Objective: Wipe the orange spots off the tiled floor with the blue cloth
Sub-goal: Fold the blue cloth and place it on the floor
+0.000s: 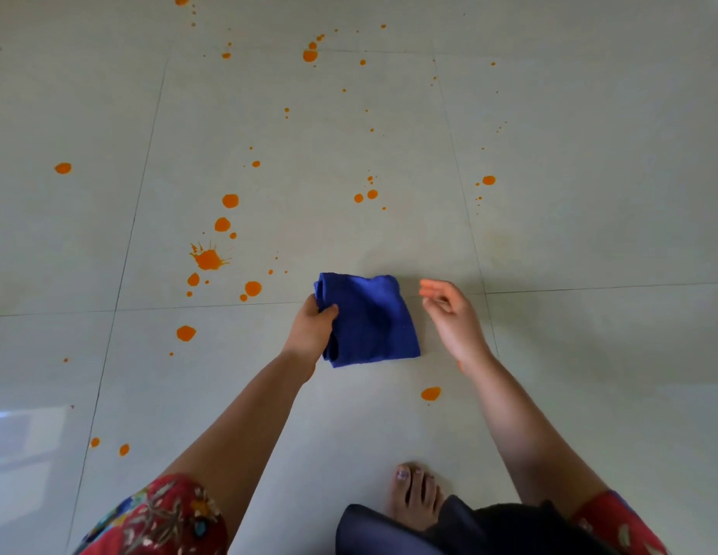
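Observation:
A folded blue cloth (369, 320) lies flat on the pale tiled floor (589, 194) in the middle of the view. My left hand (311, 334) grips its left edge, thumb on top. My right hand (449, 314) hovers just right of the cloth, fingers apart, holding nothing. Several orange spots dot the tiles: a big splat (208, 258) to the left of the cloth, round drops (230, 201) above it, a pair (365, 196) beyond the cloth, one (430, 393) near my right forearm, and more far off (310, 55).
My bare foot (415, 494) stands on the floor at the bottom, beside dark fabric (389, 530). Red patterned sleeves show at both lower corners. Dark grout lines cross the tiles. A bright reflection lies at the lower left.

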